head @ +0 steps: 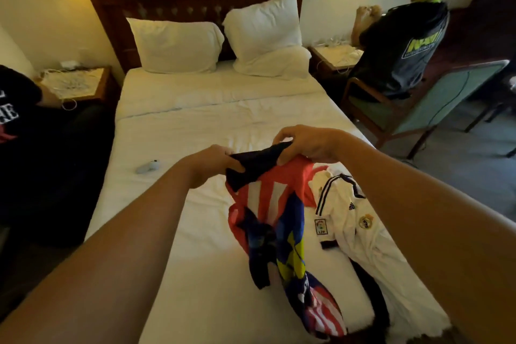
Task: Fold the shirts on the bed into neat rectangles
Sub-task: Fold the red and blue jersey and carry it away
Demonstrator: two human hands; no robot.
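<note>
Left hand pinching one end of a dark hem or collar band, thumb on top, fingers curled beneath. Right hand clamped on the other end of that same dark edge, fingers bent over the cloth, thumb tucked under. Both arms stretched forward over the bed, hands close together and raised above the sheet, the dark edge pulled fairly taut between them.

Hanging from that edge: a red-and-white striped shirt with blue and yellow patches, bunched and twisted, its lower part trailing down onto the bed toward the near edge. Not spread flat, no crease set, no rectangle begun. Just beside it on the right, touching or overlapping it near the top, a white shirt with dark stripes on the shoulder and a crest, lying crumpled and unfolded. Something dark showing under the white shirt's lower edge; cannot tell whether another garment.

Judged from this: nothing folded so far, task at its very start. Left to do: shaking out and laying the striped shirt flat, turning in sleeves and sides, doubling it over, then the same for the white one.

Also on the sheet, well apart to the left, a small pale controller.
</note>
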